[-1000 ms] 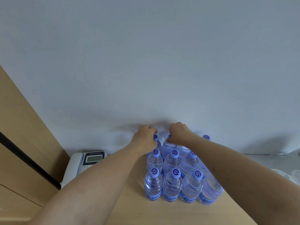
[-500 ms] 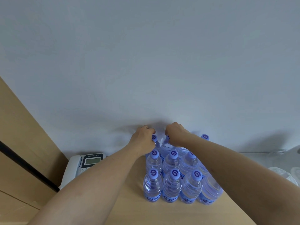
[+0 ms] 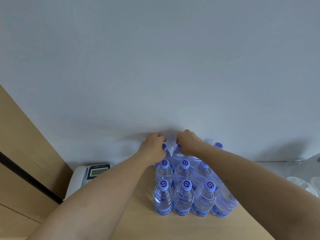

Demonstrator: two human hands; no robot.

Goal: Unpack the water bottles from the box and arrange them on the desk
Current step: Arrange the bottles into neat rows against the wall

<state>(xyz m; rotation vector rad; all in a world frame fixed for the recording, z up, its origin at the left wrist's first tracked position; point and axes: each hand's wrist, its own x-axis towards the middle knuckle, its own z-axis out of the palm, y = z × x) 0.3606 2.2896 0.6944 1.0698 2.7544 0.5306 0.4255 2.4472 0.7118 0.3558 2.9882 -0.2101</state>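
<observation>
Several clear water bottles with purple caps (image 3: pixel 183 196) stand in tight rows on the wooden desk (image 3: pixel 138 222), close to the white wall. My left hand (image 3: pixel 154 145) curls around the neck of the back-left bottle (image 3: pixel 164 147). My right hand (image 3: pixel 187 141) curls around the neck of the back bottle beside it (image 3: pixel 178 153). Another back-row bottle (image 3: pixel 218 146) stands free to the right of my right forearm. No box is in view.
A white desk phone (image 3: pixel 86 175) sits at the desk's back left corner beside a wooden cabinet side (image 3: pixel 22 153). Clear plastic items (image 3: pixel 301 184) lie at the far right edge. The wall stands directly behind the bottles.
Both hands have stayed on the back-row bottle necks and shifted only slightly; the view has drifted a little. The bottles stay in place.
</observation>
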